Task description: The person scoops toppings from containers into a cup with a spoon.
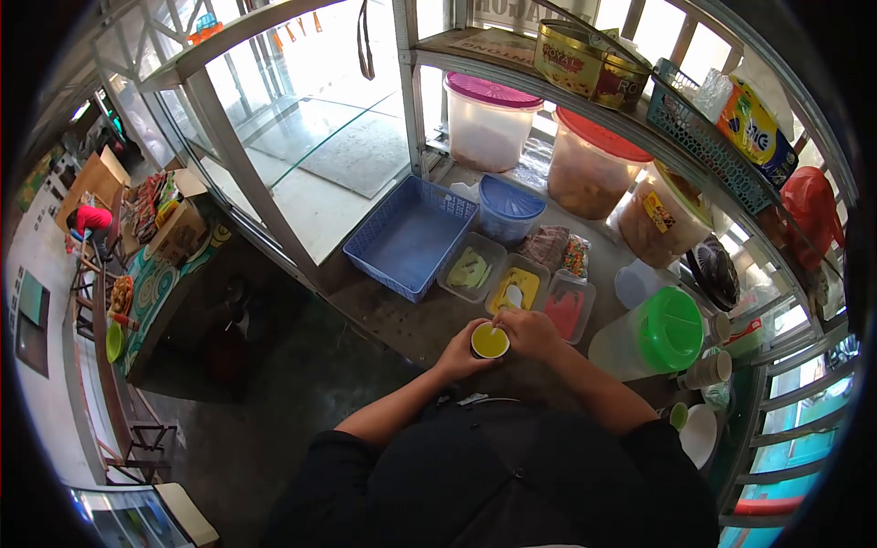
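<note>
Left hand (457,358) is wrapped round a small cup (491,342) of yellow-green stuff at the counter's (402,320) near edge. Right hand (530,332) is pinched on something thin dipping into it, can't tell if it's a spoon. I'd hold the cup level and use small wrist moves, it looks full. Just beyond are the green tub (470,269), yellow tub (513,288) and red tub (566,310), with a blue basket (406,239) to the left.

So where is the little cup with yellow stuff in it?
Head view, middle: the cup is in the left hand, right hand at its rim, just in front of the yellow-filled tub.
</note>
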The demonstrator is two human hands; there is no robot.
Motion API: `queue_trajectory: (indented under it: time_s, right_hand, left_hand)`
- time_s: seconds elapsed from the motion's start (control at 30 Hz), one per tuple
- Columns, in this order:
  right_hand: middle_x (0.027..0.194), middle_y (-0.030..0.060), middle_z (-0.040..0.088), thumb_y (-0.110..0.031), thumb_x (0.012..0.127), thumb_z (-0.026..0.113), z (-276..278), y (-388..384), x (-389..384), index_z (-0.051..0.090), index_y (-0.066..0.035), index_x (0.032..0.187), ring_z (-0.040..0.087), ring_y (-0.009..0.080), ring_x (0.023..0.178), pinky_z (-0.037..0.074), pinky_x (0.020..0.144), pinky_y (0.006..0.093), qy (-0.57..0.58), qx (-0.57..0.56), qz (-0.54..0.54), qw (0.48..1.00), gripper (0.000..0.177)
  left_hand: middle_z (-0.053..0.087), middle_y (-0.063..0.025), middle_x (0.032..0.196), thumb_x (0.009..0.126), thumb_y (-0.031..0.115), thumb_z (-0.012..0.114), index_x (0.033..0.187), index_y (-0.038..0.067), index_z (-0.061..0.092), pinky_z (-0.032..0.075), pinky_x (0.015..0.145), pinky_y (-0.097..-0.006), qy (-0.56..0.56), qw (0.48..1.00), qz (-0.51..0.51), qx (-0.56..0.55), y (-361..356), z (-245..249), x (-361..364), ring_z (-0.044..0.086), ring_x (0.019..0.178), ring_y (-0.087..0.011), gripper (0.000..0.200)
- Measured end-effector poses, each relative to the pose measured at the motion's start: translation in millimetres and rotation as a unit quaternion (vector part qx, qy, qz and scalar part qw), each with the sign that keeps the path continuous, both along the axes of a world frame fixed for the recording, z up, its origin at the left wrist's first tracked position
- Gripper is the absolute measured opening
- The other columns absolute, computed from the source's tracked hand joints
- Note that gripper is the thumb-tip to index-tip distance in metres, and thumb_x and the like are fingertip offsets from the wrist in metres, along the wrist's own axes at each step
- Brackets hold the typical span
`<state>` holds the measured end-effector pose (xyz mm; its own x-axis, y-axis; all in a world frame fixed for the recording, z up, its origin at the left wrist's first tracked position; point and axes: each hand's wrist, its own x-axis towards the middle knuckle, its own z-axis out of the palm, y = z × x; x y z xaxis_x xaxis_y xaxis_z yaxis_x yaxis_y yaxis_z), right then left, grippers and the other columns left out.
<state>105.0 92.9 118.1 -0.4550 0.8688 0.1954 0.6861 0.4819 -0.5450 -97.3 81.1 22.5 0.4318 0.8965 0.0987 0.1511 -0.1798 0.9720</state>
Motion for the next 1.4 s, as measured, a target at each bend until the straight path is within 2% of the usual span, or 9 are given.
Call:
queue_trajectory:
  time_s: [0.2, 0.4, 0.47, 0.57, 0.67, 0.87, 1.2, 1.3, 1.4]
  right_hand:
    - [0.091, 0.0162, 0.072, -0.021, 0.096, 0.061, -4.5, -30.6, 26.1, 0.07, -0.008, 0.102, 0.07, 0.0366, 0.083, 0.055, 0.074, 0.0459, 0.011, -0.073, -0.032, 0.997, 0.017]
    - [0.091, 0.017, 0.071, -0.014, 0.094, 0.061, -5.0, -55.6, 60.1, 0.069, -0.006, 0.102, 0.07, 0.037, 0.086, 0.054, 0.075, 0.0449, 0.063, -0.034, -0.005, 0.997, 0.014]
    - [0.091, 0.0162, 0.072, -0.017, 0.095, 0.06, -8.3, -57.5, 71.8, 0.069, -0.007, 0.101, 0.07, 0.0368, 0.086, 0.054, 0.075, 0.0461, 0.07, -0.032, -0.009, 0.997, 0.015]
    - [0.09, 0.0162, 0.072, -0.013, 0.094, 0.06, -13.2, -65.5, 80.6, 0.069, -0.005, 0.101, 0.07, 0.0365, 0.086, 0.054, 0.076, 0.0442, 0.093, -0.028, -0.017, 0.995, 0.013]
    - [0.089, 0.0164, 0.072, -0.011, 0.094, 0.061, -14.6, -76.9, 84.0, 0.069, -0.004, 0.102, 0.071, 0.036, 0.085, 0.055, 0.075, 0.0424, 0.101, -0.04, -0.012, 0.994, 0.013]
    - [0.087, 0.0166, 0.072, -0.01, 0.094, 0.061, -5.6, -79.5, 87.7, 0.07, -0.004, 0.104, 0.072, 0.0341, 0.084, 0.055, 0.073, 0.0408, 0.101, -0.013, 0.011, 0.995, 0.015]
    - [0.078, 0.0091, 0.07, -0.01, 0.098, 0.061, -29.1, -48.9, 75.2, 0.071, -0.002, 0.109, 0.068, 0.0109, 0.069, 0.053, 0.063, 0.0297, 0.183, -0.098, -0.032, 0.978, 0.016]
    - [0.081, 0.0071, 0.072, -0.011, 0.099, 0.061, -31.2, -37.0, 69.6, 0.071, -0.004, 0.11, 0.068, 0.0102, 0.069, 0.053, 0.061, 0.0276, 0.238, -0.105, -0.028, 0.965, 0.016]
    - [0.086, 0.01, 0.075, -0.014, 0.097, 0.063, -33.4, -26.6, 63.7, 0.069, -0.007, 0.117, 0.072, 0.0201, 0.069, 0.056, 0.067, 0.0329, 0.255, -0.149, -0.041, 0.955, 0.022]
  left_hand:
    - [0.062, -0.0133, 0.13, 0.071, 0.028, 0.092, 0.143, 0.004, 0.045, 0.047, 0.105, -0.0348, 0.002, 1.0, 0.009, -0.014, -36.7, -9.8, 36.6, 0.061, 0.123, -0.0216, 0.089]
    - [0.061, -0.0132, 0.132, 0.072, 0.028, 0.092, 0.143, 0.004, 0.045, 0.046, 0.106, -0.0355, 0.005, 0.999, 0.043, 0.0, -67.8, -8.6, 73.3, 0.06, 0.123, -0.0222, 0.088]
    - [0.061, -0.0133, 0.132, 0.072, 0.027, 0.091, 0.142, 0.004, 0.045, 0.046, 0.106, -0.0358, -0.004, 0.998, 0.058, 0.01, -76.0, -11.9, 84.6, 0.06, 0.123, -0.0228, 0.087]
    - [0.061, -0.013, 0.131, 0.073, 0.027, 0.091, 0.141, 0.004, 0.046, 0.046, 0.105, -0.0358, -0.055, 0.99, 0.133, -0.007, -93.3, 1.4, 103.1, 0.06, 0.123, -0.023, 0.084]
    - [0.062, -0.0174, 0.126, 0.069, 0.028, 0.091, 0.139, 0.003, 0.047, 0.048, 0.103, -0.0403, -0.076, 0.969, 0.235, 0.028, -105.4, -6.6, 123.5, 0.063, 0.119, -0.0322, 0.087]
    - [0.064, -0.0175, 0.121, 0.07, 0.03, 0.091, 0.132, 0.002, 0.051, 0.048, 0.1, -0.0422, -0.001, 0.942, 0.327, 0.074, -109.9, -1.2, 136.5, 0.063, 0.114, -0.0362, 0.079]
    - [0.066, -0.0144, 0.122, 0.071, 0.03, 0.089, 0.132, 0.006, 0.053, 0.051, 0.097, -0.0378, 0.03, 0.962, 0.269, 0.041, -98.7, 9.0, 120.7, 0.067, 0.114, -0.0294, 0.075]
    - [0.066, -0.0141, 0.122, 0.071, 0.028, 0.089, 0.132, 0.006, 0.054, 0.051, 0.097, -0.038, 0.02, 0.967, 0.252, 0.034, -88.7, 10.6, 109.3, 0.066, 0.114, -0.0299, 0.074]
    - [0.067, -0.0132, 0.12, 0.071, 0.029, 0.09, 0.133, 0.006, 0.054, 0.051, 0.098, -0.0371, 0.012, 0.967, 0.254, 0.034, -76.0, 4.0, 96.2, 0.066, 0.114, -0.0276, 0.075]
